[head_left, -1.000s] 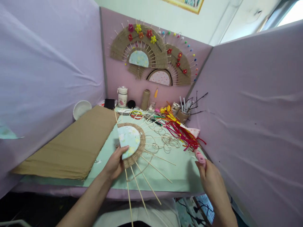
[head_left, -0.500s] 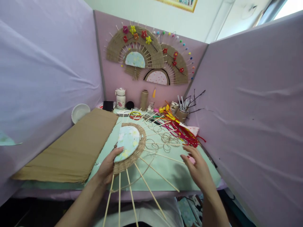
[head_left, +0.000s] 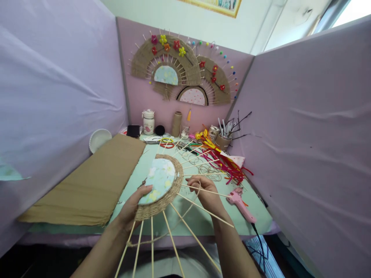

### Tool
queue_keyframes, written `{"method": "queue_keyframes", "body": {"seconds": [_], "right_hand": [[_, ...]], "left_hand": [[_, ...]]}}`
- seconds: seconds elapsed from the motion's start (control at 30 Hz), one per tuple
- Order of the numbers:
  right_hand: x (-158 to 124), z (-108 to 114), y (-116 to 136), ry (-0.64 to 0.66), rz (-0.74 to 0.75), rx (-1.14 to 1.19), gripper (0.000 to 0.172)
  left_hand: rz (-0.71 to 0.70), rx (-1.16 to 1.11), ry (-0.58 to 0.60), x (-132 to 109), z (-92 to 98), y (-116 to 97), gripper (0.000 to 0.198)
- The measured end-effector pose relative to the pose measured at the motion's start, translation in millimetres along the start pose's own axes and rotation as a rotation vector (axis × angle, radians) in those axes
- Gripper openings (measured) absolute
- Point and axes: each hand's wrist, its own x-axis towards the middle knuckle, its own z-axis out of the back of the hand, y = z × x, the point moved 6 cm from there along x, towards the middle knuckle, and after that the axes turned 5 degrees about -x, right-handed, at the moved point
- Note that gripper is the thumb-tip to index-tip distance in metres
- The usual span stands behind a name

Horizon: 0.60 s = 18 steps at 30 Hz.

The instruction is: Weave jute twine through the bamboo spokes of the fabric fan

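A half-round fan frame (head_left: pixel 165 206) has a pale blue flowered cloth centre (head_left: pixel 159 177), a woven twine rim and thin wooden sticks spreading outward. My left hand (head_left: pixel 131 206) grips its straight side, the thumb on the cloth and the other fingers hidden behind. Among the sticks on the right, my right hand (head_left: pixel 207 191) has its fingers pinched together on a strand of twine (head_left: pixel 191 208). That strand loops past the fingers and runs down across the lower sticks to a knot on one of them.
A pink hot glue gun (head_left: pixel 241 204) lies at the right, its cord over the table edge. Brown cardboard (head_left: pixel 84 181) covers the left. Red and yellow pipe cleaners (head_left: pixel 232 168), scissors (head_left: pixel 167 143) and a twine spool (head_left: pixel 176 123) lie behind. Finished fans (head_left: pixel 139 60) hang on the back panel.
My right hand has moved left to the sticks and closed on the twine, uncovering the glue gun. The fan frame has shifted and turned slightly in my left hand.
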Motion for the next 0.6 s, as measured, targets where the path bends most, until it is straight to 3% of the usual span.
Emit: {"method": "queue_keyframes", "body": {"seconds": [0.1, 0.43, 0.6], "right_hand": [[-2.3, 6.2, 3.3, -0.080, 0.010, -0.012, 0.024], [-1.4, 5.2, -0.8, -0.080, -0.044, 0.004, 0.021], [-1.8, 6.2, -2.7, -0.065, -0.059, 0.023, 0.021]], "left_hand": [[0.047, -0.005, 0.035, 0.8, -1.9, 4.2, 0.054], [0.014, -0.005, 0.079, 6.2, 6.3, 4.1, 0.051], [0.016, -0.022, 0.032, 3.3, 2.5, 3.0, 0.053]]}}
